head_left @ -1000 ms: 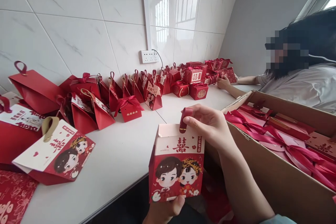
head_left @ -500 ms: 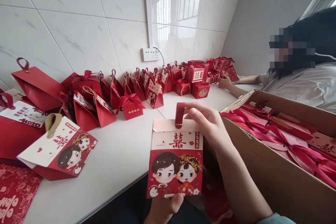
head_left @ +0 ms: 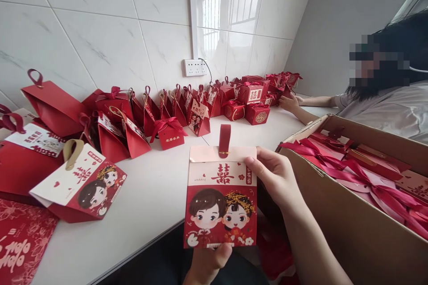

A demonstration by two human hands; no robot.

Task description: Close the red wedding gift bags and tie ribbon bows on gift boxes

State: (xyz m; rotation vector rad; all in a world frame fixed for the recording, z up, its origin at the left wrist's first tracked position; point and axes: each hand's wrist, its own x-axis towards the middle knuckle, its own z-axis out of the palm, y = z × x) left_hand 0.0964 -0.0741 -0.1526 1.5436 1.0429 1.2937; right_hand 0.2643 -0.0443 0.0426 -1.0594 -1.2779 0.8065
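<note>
A flat red and cream gift box (head_left: 220,205), printed with two cartoon figures, faces me upright in front of the table edge. A dark red ribbon loop (head_left: 225,138) stands up from its top flap. My left hand (head_left: 210,265) grips the box's bottom edge from below, thumb on the front and the other fingers mostly hidden behind. At the upper right edge, my right hand (head_left: 274,176) pinches the box, thumb in front and fingers behind. A similar box with a tan loop (head_left: 80,182) lies tilted on the table to the left.
Many red gift boxes (head_left: 167,107) line the white table (head_left: 147,205) along the tiled wall. An open cardboard carton (head_left: 347,200) with boxes and ribbons stands to the right. Beyond it sits another person (head_left: 391,107), one hand (head_left: 289,101) at the far boxes.
My right hand has let go of the ribbon loop area and moved down to the box's upper right edge. My left hand keeps its grip below. The view has shifted slightly.
</note>
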